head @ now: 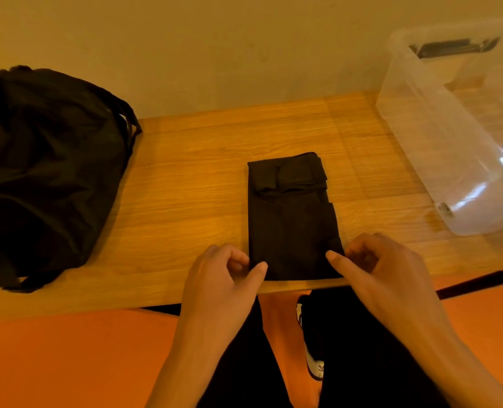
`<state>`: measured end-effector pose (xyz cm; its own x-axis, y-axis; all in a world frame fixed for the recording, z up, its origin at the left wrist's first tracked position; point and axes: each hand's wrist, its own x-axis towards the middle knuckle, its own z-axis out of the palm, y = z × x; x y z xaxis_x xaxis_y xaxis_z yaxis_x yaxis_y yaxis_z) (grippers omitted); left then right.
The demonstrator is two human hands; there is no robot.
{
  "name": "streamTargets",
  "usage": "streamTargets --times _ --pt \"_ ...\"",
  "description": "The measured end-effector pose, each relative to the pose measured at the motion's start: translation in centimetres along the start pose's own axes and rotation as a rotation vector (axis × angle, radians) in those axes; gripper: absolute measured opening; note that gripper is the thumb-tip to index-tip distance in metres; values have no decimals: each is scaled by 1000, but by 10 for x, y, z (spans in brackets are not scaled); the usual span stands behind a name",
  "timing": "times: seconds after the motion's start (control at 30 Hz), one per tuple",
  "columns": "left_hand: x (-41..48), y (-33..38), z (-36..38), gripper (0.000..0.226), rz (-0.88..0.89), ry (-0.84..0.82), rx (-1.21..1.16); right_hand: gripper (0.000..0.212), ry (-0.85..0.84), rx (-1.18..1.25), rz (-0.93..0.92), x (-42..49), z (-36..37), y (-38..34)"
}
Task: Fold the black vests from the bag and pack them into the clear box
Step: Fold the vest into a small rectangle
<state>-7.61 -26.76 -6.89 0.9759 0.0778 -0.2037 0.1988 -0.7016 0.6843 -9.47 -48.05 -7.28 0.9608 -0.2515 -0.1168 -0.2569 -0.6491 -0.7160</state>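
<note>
1. Vest (291, 219) lies folded into a narrow strip mid-table (185, 178), near edge at the table's front.
2. Left hand (223, 278) pinches its near-left corner.
3. Right hand (376, 266) pinches the near-right corner.
4. Bag (44, 172) far left, box (456, 136) far right.

Light level: we find it dim, with a warm orange-yellow cast overall.
Glare: we note white streaks on the clear box (438, 160) wall.
Shadows: we see soft, faint ones beside the bag (44, 172) on the table (185, 178).
Dark detail: we lose most folds in the black vest (291, 225).
Edges: we note wide-angle bending.
</note>
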Motion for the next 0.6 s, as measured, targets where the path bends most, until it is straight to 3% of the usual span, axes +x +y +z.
streamTargets --times 0.23,0.43,0.6 --pt "8 2 9 14 0 64 60 22 -32 -43 24 9 1 -2" --pt "17 6 12 21 19 91 97 7 -15 43 -6 22 0 -4" --pt "46 17 18 23 0 110 45 31 -19 32 30 45 7 -10"
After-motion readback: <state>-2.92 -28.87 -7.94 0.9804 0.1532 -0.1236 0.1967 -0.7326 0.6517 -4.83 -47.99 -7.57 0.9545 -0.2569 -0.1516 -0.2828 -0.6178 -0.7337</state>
